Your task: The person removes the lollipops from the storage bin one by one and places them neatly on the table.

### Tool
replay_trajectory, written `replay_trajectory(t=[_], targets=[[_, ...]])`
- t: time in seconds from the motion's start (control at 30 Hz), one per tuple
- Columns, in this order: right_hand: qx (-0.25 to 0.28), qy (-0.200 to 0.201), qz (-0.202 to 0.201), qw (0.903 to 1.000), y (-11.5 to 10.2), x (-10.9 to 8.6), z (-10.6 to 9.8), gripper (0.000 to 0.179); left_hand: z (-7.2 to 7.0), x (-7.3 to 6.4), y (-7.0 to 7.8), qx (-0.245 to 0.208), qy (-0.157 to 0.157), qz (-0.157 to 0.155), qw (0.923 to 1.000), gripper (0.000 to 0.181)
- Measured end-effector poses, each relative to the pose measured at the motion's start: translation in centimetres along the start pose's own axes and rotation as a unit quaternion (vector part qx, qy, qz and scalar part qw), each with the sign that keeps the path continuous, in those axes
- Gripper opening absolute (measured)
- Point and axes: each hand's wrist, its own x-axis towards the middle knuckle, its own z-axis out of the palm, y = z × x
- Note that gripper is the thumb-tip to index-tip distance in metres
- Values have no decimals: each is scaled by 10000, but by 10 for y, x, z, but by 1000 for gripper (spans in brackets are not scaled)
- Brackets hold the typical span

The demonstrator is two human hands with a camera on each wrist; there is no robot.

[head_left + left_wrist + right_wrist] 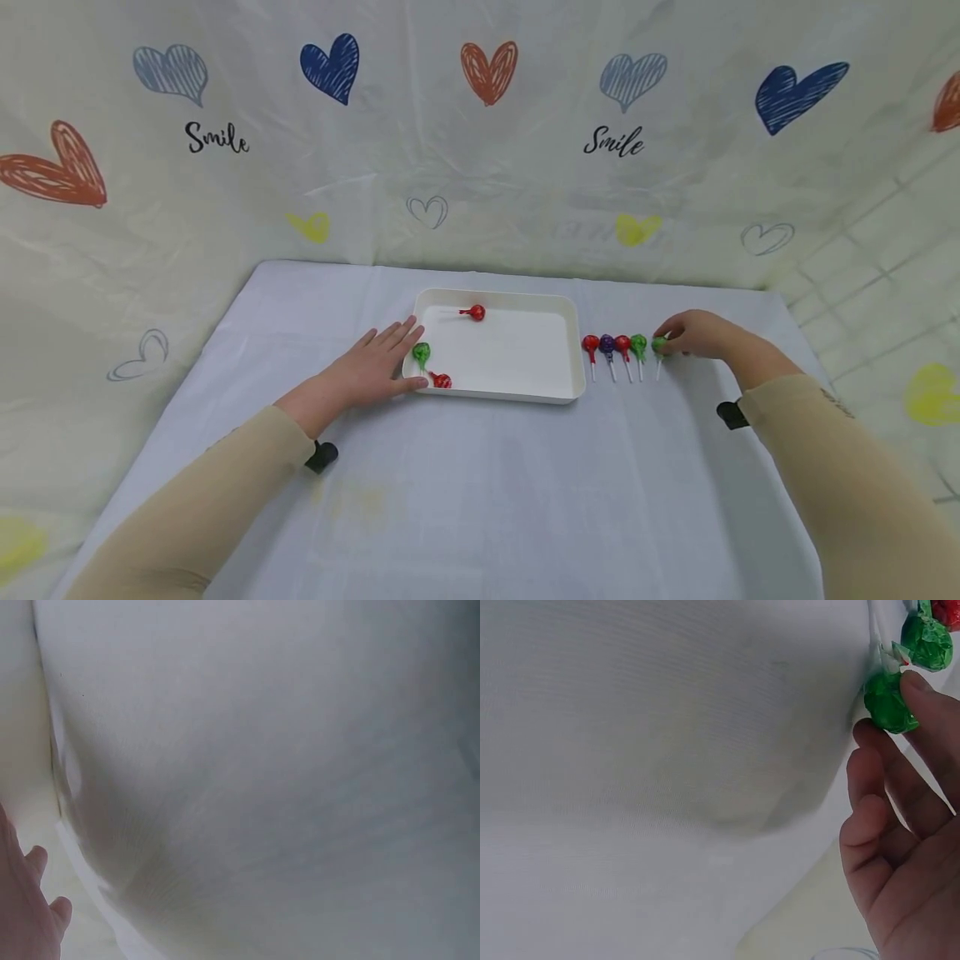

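Observation:
At the right end of a row of lollipops, my right hand [699, 335] pinches a green-wrapped lollipop [887, 703] by its head, between thumb and fingers. Its white stick points toward the near side of the table. Beside it lie another green lollipop [638, 345], a red one [623, 345], a purple one [607, 343] and a second red one [590, 342]. My left hand [367, 367] rests with spread fingers at the left rim of a white tray [510, 350]. Inside the tray are a green lollipop [422, 355], a red-and-white one [441, 381] and a red one [476, 312].
A white cloth [480, 492] covers the table. Behind it hangs a pale curtain [420, 167] printed with hearts and "Smile". The lollipop row lies just right of the tray. Black wrist straps show at the left cuff [300, 433] and right cuff [772, 396].

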Motion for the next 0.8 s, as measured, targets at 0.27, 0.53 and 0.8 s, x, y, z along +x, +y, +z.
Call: replay_trajectory(t=[0.27, 0.53, 0.8], targets=[[92, -48, -98, 9999, -9, -3, -1, 39, 0, 0, -1, -8, -29, 3, 10000, 98], [69, -51, -90, 9999, -15, -3, 4, 38, -1, -1, -2, 7, -44, 6, 10000, 99], [48, -99, -193, 9998, -13, -5, 2, 45, -2, -3, 0, 29, -54, 51, 10000, 98]])
